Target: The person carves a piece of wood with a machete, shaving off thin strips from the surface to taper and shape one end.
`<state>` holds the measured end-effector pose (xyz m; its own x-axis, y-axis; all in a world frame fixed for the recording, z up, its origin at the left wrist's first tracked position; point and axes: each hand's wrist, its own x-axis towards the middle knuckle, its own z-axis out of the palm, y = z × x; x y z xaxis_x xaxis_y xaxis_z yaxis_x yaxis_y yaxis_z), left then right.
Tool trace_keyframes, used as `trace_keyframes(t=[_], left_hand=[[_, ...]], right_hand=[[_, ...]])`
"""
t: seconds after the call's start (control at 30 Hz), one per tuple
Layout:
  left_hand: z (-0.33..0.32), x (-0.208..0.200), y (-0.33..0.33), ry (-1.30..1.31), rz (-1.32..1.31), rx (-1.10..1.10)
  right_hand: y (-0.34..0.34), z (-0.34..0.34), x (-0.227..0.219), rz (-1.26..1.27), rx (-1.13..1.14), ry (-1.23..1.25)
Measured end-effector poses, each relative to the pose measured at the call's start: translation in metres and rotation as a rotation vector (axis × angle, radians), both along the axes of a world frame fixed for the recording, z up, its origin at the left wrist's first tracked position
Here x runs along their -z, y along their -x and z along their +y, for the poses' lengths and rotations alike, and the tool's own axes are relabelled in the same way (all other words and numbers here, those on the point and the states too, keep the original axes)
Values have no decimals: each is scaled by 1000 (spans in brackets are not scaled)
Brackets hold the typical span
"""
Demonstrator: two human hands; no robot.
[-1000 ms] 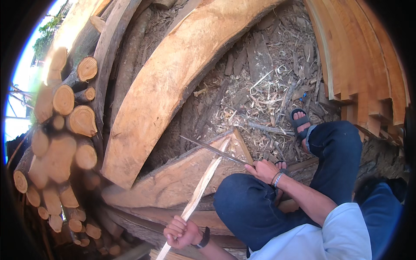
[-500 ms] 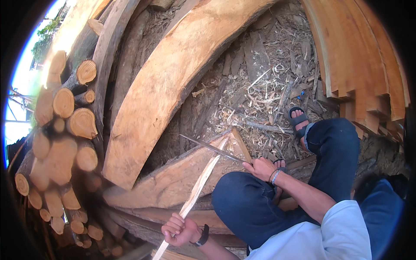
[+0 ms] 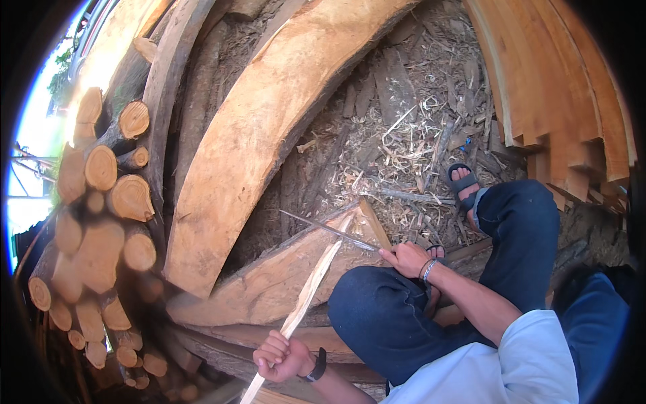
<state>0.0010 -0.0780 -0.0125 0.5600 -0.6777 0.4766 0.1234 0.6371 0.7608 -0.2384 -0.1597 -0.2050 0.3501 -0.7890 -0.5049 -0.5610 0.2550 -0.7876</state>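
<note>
One strip is held out at a slant here, its lower part gripped in the closed left hand, its far end laid over a slab near that slab's corner. And across it, close to that far end, the knife is set, point turned left and away! Its near end is wrapped in the right hand, fingers folded round; how deep it bites, if at all, cannot be told. A dark band is worn on the left wrist, a bracelet on the right. Just beside the slab a bent knee is seen, and further out a sandal is planted. Beyond, shavings are scattered all about. A bigger, curved slab is stretched up the middle; logs are stacked at the left, cut ends shown, and boards are piled at the right.
</note>
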Motion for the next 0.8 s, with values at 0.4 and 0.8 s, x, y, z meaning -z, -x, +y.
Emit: trace_keyframes(t=[0.4, 0.8], left_hand=[[-2, 2, -4, -3, 48, -39], [-3, 2, -8, -7, 61, -49]], right_hand=[[0, 5, 1, -13, -18, -3], [-1, 3, -8, -15, -12, 27]])
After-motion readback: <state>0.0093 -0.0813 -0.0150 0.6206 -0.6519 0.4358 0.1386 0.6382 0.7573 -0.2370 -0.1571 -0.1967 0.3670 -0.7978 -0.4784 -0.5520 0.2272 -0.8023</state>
